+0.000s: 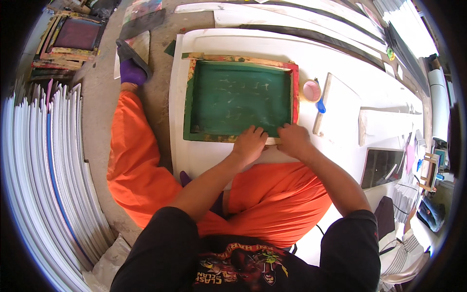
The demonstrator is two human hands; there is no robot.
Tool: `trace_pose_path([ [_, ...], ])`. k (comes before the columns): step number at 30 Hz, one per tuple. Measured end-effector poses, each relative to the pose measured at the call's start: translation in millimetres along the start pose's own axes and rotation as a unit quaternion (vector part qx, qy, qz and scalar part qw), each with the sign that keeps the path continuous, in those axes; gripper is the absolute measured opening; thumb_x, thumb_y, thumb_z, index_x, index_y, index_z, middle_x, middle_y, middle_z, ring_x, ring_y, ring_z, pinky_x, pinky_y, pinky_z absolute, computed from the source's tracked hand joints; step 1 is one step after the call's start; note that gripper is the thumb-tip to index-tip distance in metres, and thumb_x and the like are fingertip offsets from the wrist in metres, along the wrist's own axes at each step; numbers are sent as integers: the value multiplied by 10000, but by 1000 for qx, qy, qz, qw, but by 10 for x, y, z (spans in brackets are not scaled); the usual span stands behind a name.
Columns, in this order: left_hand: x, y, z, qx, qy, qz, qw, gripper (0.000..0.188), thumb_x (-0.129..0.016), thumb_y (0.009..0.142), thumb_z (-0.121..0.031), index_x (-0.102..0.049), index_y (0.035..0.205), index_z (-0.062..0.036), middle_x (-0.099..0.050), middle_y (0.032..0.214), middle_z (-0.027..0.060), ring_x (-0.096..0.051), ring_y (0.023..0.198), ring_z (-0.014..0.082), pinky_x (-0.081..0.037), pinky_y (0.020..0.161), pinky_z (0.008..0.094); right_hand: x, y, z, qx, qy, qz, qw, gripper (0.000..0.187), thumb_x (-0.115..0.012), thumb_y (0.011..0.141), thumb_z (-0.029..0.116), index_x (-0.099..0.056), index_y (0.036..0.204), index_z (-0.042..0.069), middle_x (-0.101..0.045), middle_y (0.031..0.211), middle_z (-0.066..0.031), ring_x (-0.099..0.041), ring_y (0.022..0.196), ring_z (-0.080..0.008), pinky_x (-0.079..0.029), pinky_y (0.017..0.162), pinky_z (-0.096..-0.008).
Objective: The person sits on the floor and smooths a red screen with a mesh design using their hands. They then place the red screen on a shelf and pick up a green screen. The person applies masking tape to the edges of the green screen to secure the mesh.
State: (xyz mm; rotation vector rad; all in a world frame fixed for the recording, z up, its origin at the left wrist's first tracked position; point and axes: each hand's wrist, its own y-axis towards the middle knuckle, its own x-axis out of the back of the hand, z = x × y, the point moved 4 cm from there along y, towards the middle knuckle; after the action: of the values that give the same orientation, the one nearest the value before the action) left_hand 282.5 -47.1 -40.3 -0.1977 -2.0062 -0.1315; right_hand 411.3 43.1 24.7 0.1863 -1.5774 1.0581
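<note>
A screen printing frame (242, 100) lies on a white board (177, 160) in front of me. Its wooden rails are stained green, red and yellow, and its green mesh carries rows of small pale marks. My left hand (251, 144) is closed over the near rail, right of its middle, fingertips on the inner edge. Closer to the near right corner, my right hand (294, 140) has its fingers curled onto the same rail. The undersides of both hands are hidden.
Right of the frame stands a round tub (311, 91) of pink stuff, beside a blue-handled tool (320, 106). A pale wooden strip (323, 107) and a dark glossy panel (383, 167) lie farther right. Stacked white sheets (63, 160) fill the left side; more frames (73, 36) sit far left.
</note>
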Motion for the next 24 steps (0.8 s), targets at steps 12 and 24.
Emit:
trace_pose_path([
  [12, 669, -748, 1120, 52, 90, 69, 992, 445, -792, 845, -422, -669, 1048, -46, -682, 1063, 130, -669, 1074, 311, -583, 897, 429, -141, 219, 204, -20, 51, 53, 997, 217, -740, 786, 147, -786, 958, 22, -741, 1069, -185, -728, 1043, -374, -597, 888, -494],
  [24, 871, -856, 1341, 17, 137, 143, 980, 429, -745, 887, -464, -678, 1004, -57, -717, 977, 119, -716, 1017, 298, -597, 858, 421, -464, 197, 186, 14, 25, -27, 999, 360, -758, 820, 283, -729, 1068, 24, -714, 1120, -146, -687, 1105, -347, -593, 925, -477],
])
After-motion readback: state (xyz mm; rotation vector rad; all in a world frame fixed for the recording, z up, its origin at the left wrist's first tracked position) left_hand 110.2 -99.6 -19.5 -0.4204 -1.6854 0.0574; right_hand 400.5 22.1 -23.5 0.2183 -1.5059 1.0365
